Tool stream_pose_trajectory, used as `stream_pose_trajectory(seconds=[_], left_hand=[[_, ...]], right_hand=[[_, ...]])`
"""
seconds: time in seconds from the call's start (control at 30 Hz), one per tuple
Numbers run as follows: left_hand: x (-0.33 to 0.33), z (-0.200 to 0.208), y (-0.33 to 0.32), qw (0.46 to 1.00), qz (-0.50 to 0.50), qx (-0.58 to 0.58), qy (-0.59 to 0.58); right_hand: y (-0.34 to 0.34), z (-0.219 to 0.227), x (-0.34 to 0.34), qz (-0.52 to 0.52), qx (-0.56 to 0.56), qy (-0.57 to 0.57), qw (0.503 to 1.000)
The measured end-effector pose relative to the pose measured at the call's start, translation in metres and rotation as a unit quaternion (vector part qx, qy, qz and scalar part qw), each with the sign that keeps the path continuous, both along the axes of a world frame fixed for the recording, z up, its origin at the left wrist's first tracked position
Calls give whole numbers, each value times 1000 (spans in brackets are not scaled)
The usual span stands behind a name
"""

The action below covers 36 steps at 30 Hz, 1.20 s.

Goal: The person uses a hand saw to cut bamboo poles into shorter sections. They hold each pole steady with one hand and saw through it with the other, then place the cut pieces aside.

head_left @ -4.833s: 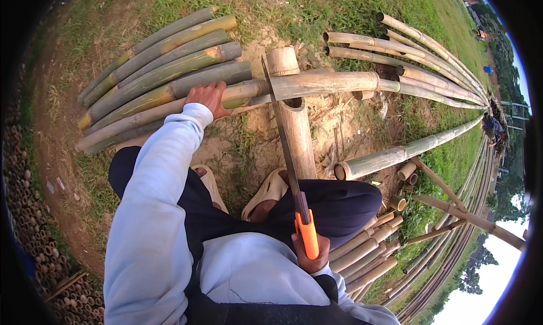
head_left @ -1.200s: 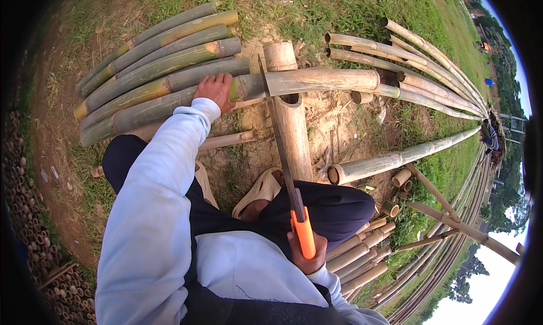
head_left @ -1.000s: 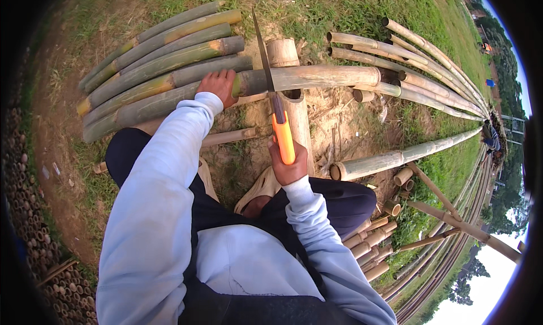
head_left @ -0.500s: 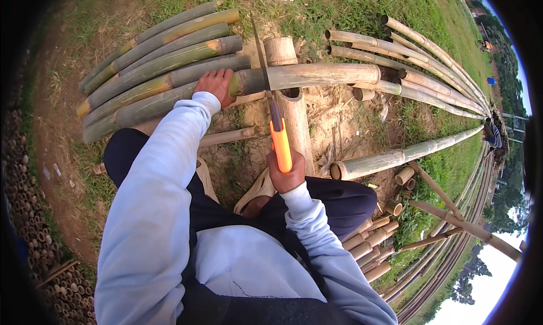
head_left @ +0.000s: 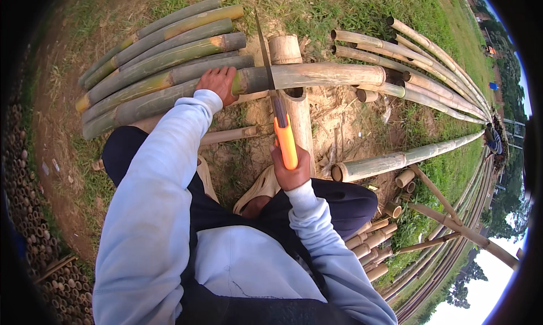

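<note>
Nearest to view is the worker's seated body, its lower part cut off by the bottom edge. The right sandal shows between the knees; the left sandal is partly hidden by a sleeve and leg. The hands are well apart. The right hand is closed around the orange handle of a saw; the palm side cannot be seen. The blade points away and crosses the pole, hiding the line beneath it; I cannot tell how deep it sits. Its tip is hard to make out against the grass.

The left hand is clasped over the pole, left of the blade; its thumb is out of sight. The pole lies crosswise on a thick bamboo support, covering part of it. Beside the right knee, short pieces lie partly behind the leg. Beyond the left hand is a row of green poles; to the right, a lone pole and, past it, pale poles. A co-worker near the right rim is too small to read.
</note>
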<state>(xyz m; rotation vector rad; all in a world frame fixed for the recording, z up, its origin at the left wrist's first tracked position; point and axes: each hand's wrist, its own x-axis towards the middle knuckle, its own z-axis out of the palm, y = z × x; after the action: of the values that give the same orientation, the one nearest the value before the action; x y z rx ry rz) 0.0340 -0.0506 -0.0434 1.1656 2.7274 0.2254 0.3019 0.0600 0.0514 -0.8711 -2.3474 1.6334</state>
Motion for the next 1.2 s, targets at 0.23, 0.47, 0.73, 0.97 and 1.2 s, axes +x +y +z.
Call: stream_pose_trajectory(seconds=[0.23, 0.47, 0.73, 0.97, 1.2], left_hand=[[1, -8, -19, 1000, -1, 4, 13], [1, -2, -8, 1000, 6, 5, 0], [-3, -1, -18, 999, 8, 31, 14], [0, -4, -12, 1000, 12, 15, 4], [-5, -3, -16, 999, 3, 28, 22]], right_hand=[[-28, 67, 116, 13, 34, -31, 999], [-9, 23, 35, -6, 21, -16, 1000], [-30, 57, 92, -12, -16, -39, 999], [-13, 43, 55, -13, 2, -38, 999], [-17, 26, 50, -19, -11, -26, 999]])
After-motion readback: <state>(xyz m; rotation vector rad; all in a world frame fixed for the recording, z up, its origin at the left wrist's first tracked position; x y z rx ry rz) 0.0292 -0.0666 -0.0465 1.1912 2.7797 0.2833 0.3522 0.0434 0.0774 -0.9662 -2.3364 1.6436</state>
